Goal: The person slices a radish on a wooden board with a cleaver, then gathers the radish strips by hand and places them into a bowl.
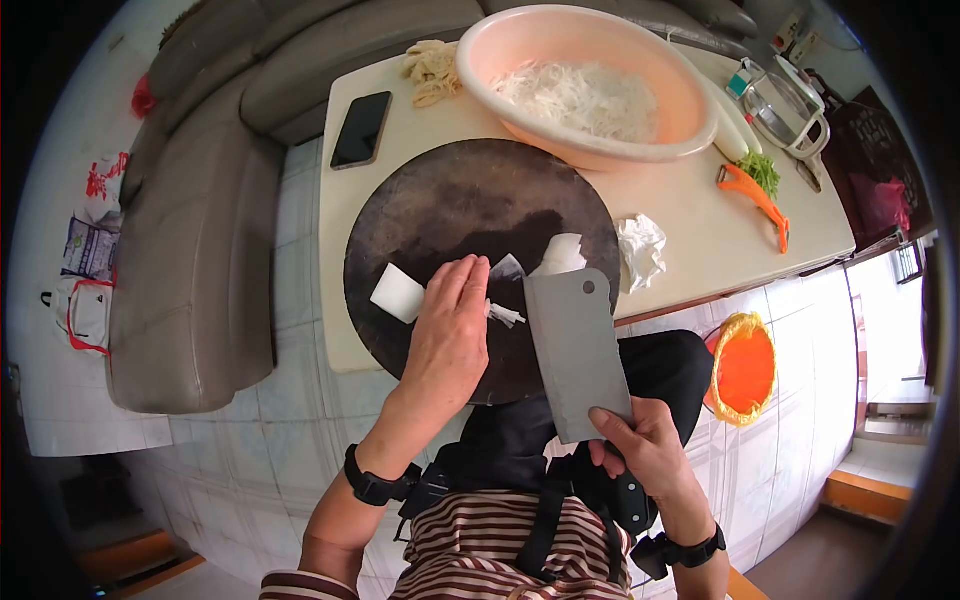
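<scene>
The two hands are apart. The right hand [640, 445] is clamped on the near end of a broad grey metal cleaver [577, 350], its blade reaching forward over a round dark chopping board [440, 190]. The left hand [455, 310] is above the board, fingers extended together; I cannot tell whether it grips anything underneath. Just left of it lies a flat white four-sided piece [398, 293]; just right, thin white strips [507, 316]. Beyond both hands stands a large pale-orange plastic basin [610, 147] of white shreds [580, 98].
</scene>
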{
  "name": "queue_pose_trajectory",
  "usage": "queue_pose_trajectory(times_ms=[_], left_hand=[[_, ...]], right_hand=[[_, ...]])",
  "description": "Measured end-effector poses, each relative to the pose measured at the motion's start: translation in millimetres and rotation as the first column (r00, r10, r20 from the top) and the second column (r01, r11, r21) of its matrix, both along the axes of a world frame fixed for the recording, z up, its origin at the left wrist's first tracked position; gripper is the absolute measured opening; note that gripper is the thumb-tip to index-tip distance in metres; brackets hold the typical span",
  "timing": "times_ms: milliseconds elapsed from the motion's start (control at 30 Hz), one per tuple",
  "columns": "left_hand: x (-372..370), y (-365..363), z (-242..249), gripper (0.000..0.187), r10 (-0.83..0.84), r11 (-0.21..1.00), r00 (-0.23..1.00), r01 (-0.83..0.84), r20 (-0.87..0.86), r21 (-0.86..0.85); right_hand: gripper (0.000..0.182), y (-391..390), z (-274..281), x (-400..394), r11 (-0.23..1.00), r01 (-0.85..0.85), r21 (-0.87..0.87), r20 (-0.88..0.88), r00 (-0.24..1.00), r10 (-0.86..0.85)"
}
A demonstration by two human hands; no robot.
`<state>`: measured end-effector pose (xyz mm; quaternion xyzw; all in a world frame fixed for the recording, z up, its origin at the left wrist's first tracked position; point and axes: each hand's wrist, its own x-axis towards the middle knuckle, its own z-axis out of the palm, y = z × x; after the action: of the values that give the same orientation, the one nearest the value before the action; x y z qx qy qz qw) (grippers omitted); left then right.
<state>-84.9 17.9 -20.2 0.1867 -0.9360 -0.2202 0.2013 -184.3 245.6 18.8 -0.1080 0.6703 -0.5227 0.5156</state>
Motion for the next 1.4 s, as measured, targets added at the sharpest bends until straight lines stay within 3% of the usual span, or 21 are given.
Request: queue_pose_trajectory(times_ms=[167, 300, 467, 567, 667, 733, 900, 967, 1000, 1100, 1167, 1233, 1367, 1400], left_hand=[[11, 7, 7, 0.037, -0.002, 0.999, 1.0, 0.002, 0.009, 0.047], [14, 8, 6, 0.027, -0.125, 0.989, 0.992, 0.122, -0.026, -0.084], [19, 6, 12, 0.025, -0.095, 0.995, 0.996, 0.095, 0.0, 0.009], [31, 6, 20, 0.025, -0.064, 0.998, 0.998, 0.064, 0.016, 0.026], [28, 3, 25, 0.029, -0.044, 0.999, 0.998, 0.044, -0.054, 0.005], [20, -1, 23, 0.037, -0.029, 0.999, 0.987, 0.031, -0.156, 0.01], [-11, -4, 16, 0.031, 0.027, 0.998, 0.976, -0.015, -0.217, 0.057], [-17, -9, 15, 0.022, -0.014, 0.987, 0.99, -0.009, -0.139, -0.162], [-18, -9, 15, 0.016, -0.007, 0.988, 0.985, -0.02, -0.173, -0.155], [-3, -4, 33, 0.023, 0.033, 0.999, 0.997, -0.034, -0.074, -0.011], [0, -1, 42, 0.027, 0.013, 0.999, 0.998, -0.015, -0.066, -0.035], [-1, 2, 49, 0.031, 0.048, 0.995, 0.998, -0.044, -0.039, 0.092], [1, -2, 46, 0.032, 0.043, 0.987, 0.999, -0.04, -0.016, 0.159], [3, -2, 47, 0.031, 0.063, 0.981, 0.996, -0.075, 0.069, 0.18]], right_hand=[[0.028, 4, 3, 1, 0.998, -0.047, 0.029, -0.056, 0.997, 0.049], [0.027, 5, 0, 6, 0.998, -0.055, 0.029, -0.061, 0.997, 0.056], [0.026, 8, -1, 16, 0.998, -0.062, 0.025, -0.063, 0.996, 0.064], [0.025, 12, -3, 21, 0.987, -0.157, -0.036, -0.111, 0.982, 0.152], [0.024, 8, 6, 16, 1.0, 0.0, 0.016, -0.084, 0.996, 0.002], [0.024, 9, 5, 11, 1.0, -0.007, 0.019, -0.091, 0.996, 0.009], [0.026, 17, -3, 11, 1.0, -0.023, -0.006, -0.059, 0.998, 0.022], [0.026, 21, -5, 12, 1.0, -0.022, 0.001, -0.031, 0.999, 0.022], [0.027, 22, -5, 12, 1.0, -0.027, -0.001, -0.038, 0.999, 0.027], [0.028, 26, -6, 11, 1.0, -0.023, 0.002, -0.03, 0.999, 0.023], [0.028, 27, -10, 10, 0.999, -0.048, -0.004, 0.004, 0.999, 0.048], [0.029, 26, -12, 9, 0.999, -0.047, -0.013, 0.016, 0.999, 0.047], [0.03, 27, -14, 7, 0.998, -0.061, -0.015, 0.022, 0.998, 0.062], [0.03, 28, -14, 7, 0.998, -0.059, -0.017, 0.025, 0.998, 0.059]])
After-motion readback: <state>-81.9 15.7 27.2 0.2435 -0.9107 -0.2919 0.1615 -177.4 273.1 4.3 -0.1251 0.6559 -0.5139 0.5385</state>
